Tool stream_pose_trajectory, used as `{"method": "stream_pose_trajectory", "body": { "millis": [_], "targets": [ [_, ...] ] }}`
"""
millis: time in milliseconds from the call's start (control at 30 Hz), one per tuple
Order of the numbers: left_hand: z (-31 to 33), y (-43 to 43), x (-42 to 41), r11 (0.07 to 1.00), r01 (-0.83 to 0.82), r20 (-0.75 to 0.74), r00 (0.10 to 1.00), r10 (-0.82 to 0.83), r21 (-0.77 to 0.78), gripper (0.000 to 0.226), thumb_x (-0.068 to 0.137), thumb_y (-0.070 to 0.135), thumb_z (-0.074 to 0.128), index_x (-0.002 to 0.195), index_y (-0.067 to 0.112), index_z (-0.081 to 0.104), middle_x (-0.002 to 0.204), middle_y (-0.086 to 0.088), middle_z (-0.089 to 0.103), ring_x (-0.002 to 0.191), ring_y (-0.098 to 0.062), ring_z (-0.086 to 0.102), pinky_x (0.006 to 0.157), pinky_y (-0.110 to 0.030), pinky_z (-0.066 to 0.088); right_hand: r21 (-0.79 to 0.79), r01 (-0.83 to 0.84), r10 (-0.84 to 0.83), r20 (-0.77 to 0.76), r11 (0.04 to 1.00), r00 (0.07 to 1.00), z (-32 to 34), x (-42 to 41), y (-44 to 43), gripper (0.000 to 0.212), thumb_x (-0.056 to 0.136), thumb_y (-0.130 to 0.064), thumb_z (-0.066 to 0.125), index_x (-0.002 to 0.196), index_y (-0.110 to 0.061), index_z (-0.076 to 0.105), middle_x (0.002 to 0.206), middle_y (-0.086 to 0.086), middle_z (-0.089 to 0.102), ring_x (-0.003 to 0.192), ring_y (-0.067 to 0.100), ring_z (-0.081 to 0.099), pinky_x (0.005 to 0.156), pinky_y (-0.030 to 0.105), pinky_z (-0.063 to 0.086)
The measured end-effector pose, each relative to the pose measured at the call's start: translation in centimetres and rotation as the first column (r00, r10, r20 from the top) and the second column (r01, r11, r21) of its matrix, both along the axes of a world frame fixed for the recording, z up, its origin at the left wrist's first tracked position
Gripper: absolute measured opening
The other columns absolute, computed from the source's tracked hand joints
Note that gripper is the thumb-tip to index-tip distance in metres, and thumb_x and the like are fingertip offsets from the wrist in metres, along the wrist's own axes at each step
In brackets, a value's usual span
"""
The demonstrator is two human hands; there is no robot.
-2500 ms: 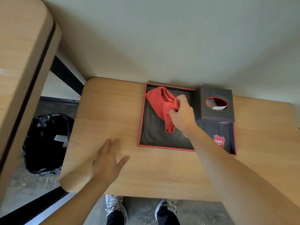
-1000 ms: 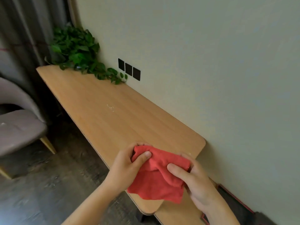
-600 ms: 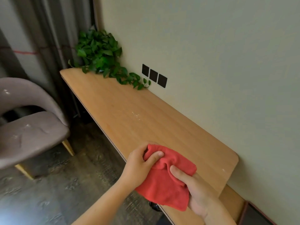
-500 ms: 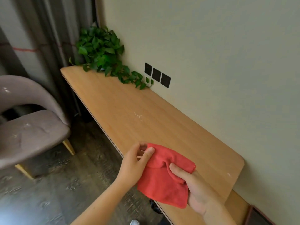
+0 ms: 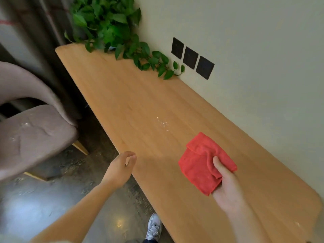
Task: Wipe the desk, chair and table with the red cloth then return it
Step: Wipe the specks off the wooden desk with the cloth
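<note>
Red cloth held in the right hand over the long wooden counter.

The long light-wood counter [image 5: 140,109] runs along the pale wall, reaching away from the grip toward a leafy green trailing plant [image 5: 112,27] at its far end; the padded grey-mauve chair [image 5: 31,123] stands on the floor well to the left of the grip, with pale specks on its seat. The right hand [image 5: 226,186] clasps the folded red microfibre cloth [image 5: 201,163], thumb pressed on top and fingers beneath, the cloth spreading up and left from the grip above the counter. The left hand [image 5: 121,167] hangs empty with fingers loosely curled, at the counter's near edge, left of the grip. Three black square wall plates [image 5: 191,58] sit on the wall far beyond it. A scatter of small white crumbs [image 5: 163,123] lies on the counter just beyond the cloth.
</note>
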State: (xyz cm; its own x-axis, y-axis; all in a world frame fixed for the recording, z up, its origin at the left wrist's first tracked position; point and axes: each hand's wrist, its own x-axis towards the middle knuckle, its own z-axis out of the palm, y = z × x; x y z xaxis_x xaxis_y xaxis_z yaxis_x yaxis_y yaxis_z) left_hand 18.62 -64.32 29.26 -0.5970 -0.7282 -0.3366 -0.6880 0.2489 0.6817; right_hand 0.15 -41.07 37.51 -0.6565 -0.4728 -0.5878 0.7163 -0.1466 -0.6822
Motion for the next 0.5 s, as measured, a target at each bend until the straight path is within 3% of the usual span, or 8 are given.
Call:
{"method": "stream_pose_trajectory", "body": {
  "millis": [267,400,500],
  "targets": [
    [-3.2,-9.5,-4.5,0.977,0.191,0.132,0.975,-0.178,-0.093,0.062,0.100,0.057,0.031,0.151,0.023,0.036,0.161,-0.001,0.033,0.132,-0.030,0.052,0.108,-0.043,0.044,0.031,0.100,-0.097,-0.066,0.995,0.993,-0.8,-1.9,-6.5,0.044,0.083,-0.028,0.069,0.125,-0.014,0.068,0.119,0.006,0.076,0.109,0.019,0.072,0.090,0.043,0.053],
    [-5.6,-14.2,-6.6,0.939,0.302,0.158,0.948,-0.277,-0.164,0.076,0.093,0.067,0.018,0.155,0.024,0.027,0.168,-0.004,0.017,0.153,-0.027,0.019,0.122,-0.048,0.022,0.067,0.199,-0.190,-0.117,0.978,0.975,-1.9,-1.6,-9.7,0.027,0.094,-0.027,0.065,0.120,-0.019,0.071,0.116,0.003,0.077,0.106,0.017,0.073,0.079,0.038,0.060],
    [-7.2,-17.0,-8.1,0.875,0.399,0.209,0.913,-0.351,-0.274,0.085,0.089,0.072,0.008,0.157,0.025,0.023,0.170,-0.006,0.008,0.156,-0.025,-0.001,0.126,-0.044,0.008,0.118,0.318,-0.287,-0.224,0.941,0.931,-2.9,-1.6,-12.6,0.018,0.098,-0.026,0.063,0.112,-0.024,0.073,0.110,0.000,0.079,0.098,0.014,0.076,0.067,0.031,0.063]
  ]
}}
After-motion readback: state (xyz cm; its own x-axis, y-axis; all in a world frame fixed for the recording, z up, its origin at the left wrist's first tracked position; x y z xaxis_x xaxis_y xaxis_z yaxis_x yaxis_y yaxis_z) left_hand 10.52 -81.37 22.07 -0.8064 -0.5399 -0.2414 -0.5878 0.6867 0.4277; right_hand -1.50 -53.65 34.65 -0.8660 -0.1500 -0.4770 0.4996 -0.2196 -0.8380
